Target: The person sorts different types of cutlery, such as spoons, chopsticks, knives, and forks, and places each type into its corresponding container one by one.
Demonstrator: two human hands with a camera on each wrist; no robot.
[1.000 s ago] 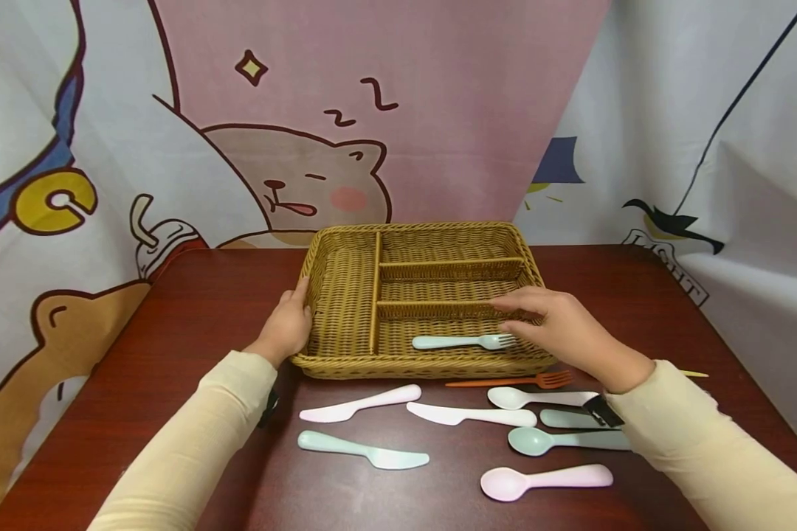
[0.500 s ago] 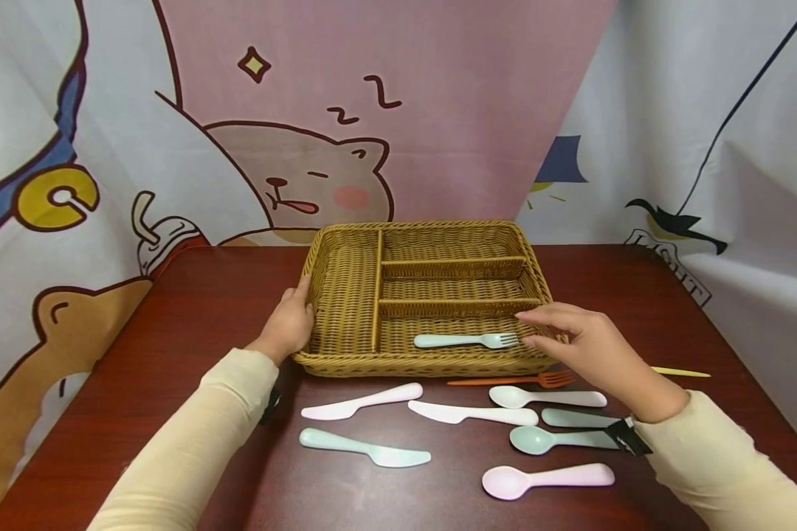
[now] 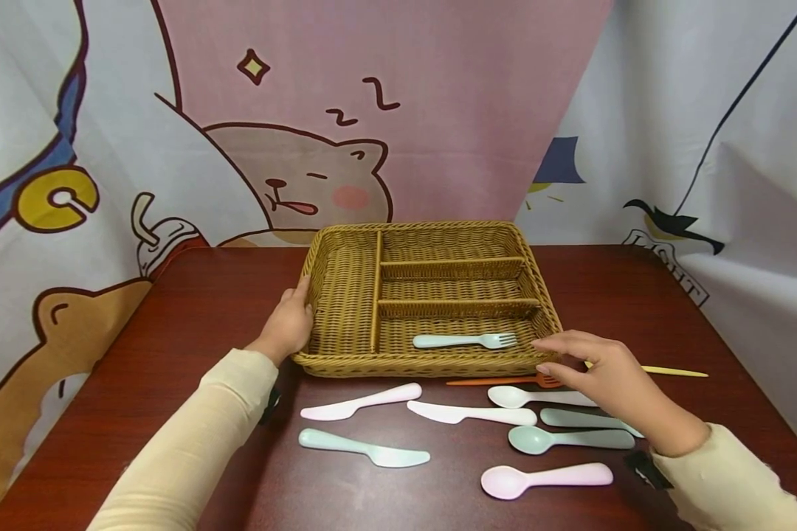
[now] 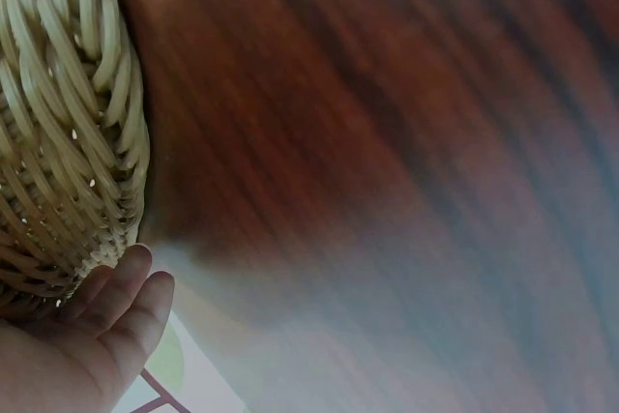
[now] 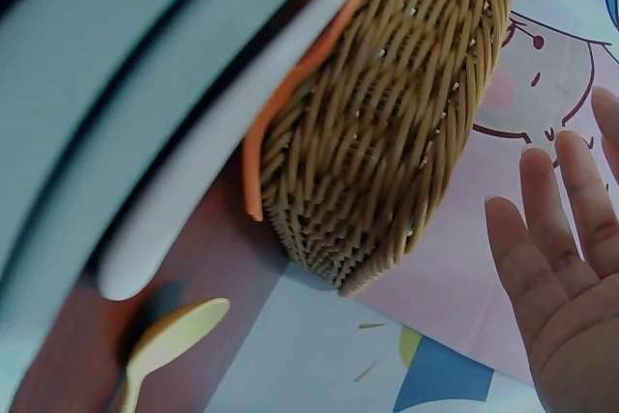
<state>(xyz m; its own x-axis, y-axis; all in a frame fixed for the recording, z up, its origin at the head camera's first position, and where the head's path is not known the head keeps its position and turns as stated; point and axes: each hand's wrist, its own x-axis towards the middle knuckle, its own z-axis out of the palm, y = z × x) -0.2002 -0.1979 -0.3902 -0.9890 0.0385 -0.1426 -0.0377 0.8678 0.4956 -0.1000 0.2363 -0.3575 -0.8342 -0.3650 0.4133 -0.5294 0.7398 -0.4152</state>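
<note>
A brown wicker tray (image 3: 342, 295) with dividers stands at the table's far middle. My left hand (image 3: 288, 322) lies along its left wall; in the left wrist view the fingers (image 4: 140, 311) rest against the weave, and the thumb is hidden. A pale green fork (image 3: 465, 341) lies in the tray's front compartment. My right hand (image 3: 601, 365) hovers by the front right corner with fingers parted, holding nothing. Under its fingertips lies an orange fork (image 3: 491, 382), its tines partly covered. Behind the hand lies a yellow spoon (image 5: 179, 331), whose handle shows in the head view.
In front of the tray lie a pink knife (image 3: 361, 403), a white knife (image 3: 471, 414) and a green knife (image 3: 365, 448). To the right are a white spoon (image 3: 511, 397), a green handle (image 3: 584, 420), a green spoon (image 3: 571, 439) and a pink spoon (image 3: 544, 481).
My right hand has moved from over the green fork, out past the tray's right rim and toward me. The left hand and the tray have stayed in place.
</note>
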